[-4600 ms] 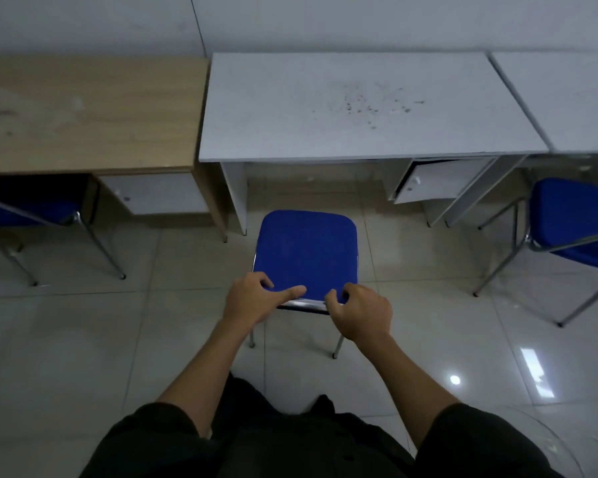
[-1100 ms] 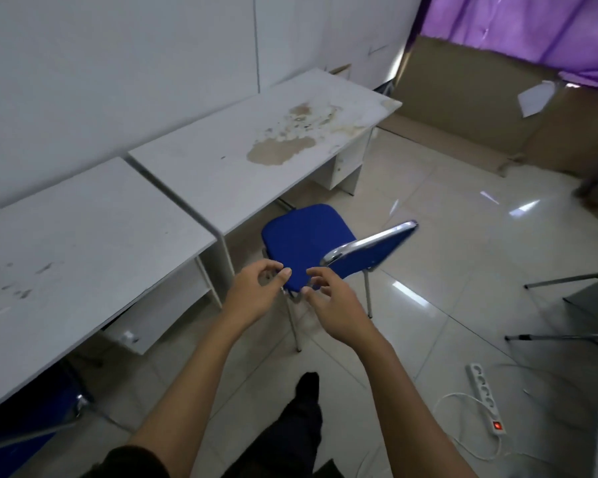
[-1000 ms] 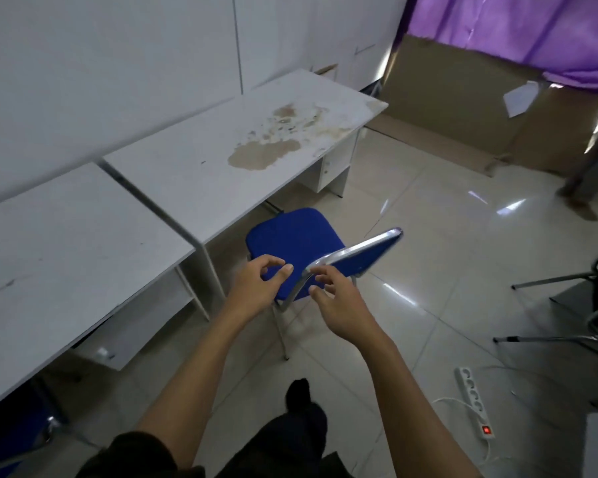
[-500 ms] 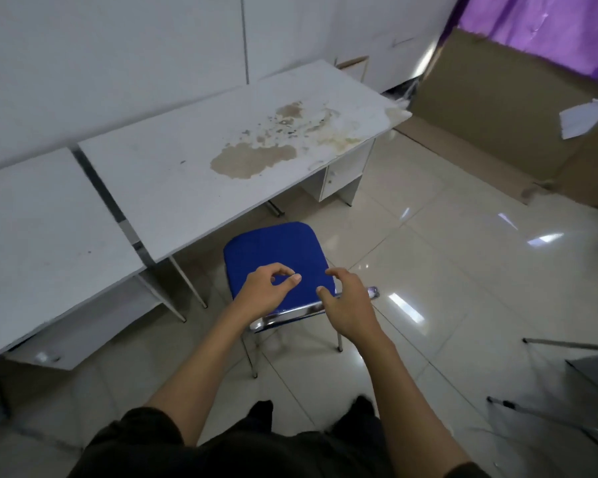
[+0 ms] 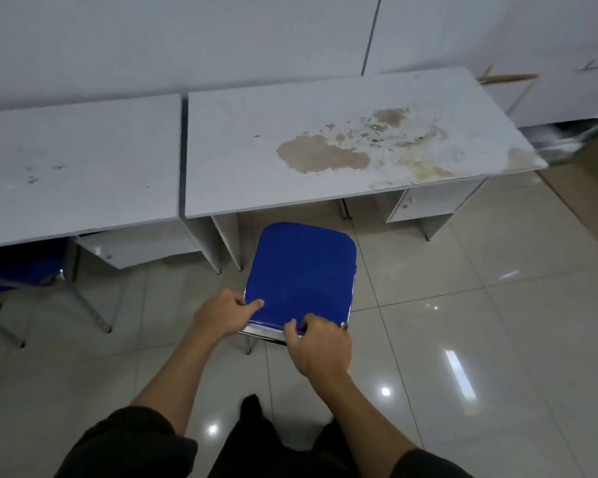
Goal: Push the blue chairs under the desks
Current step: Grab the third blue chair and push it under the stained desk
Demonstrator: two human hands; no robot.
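A: Status on the chairs at that frame?

B: One blue chair (image 5: 302,274) sat center frame, squared to the stained desk (image 5: 342,146), front edge of the seat just at the desk edge. Not under yet.

A: Hands?

B: Both clamped on the backrest top rail. Left hand (image 5: 221,313) at its left corner, right hand (image 5: 320,345) toward the right.

A: Others?

B: A second blue chair (image 5: 11,274) at left frame edge sat mostly tucked under the neighbouring desk (image 5: 80,167), so likely done. I judged a straight push forward was left for the center one.
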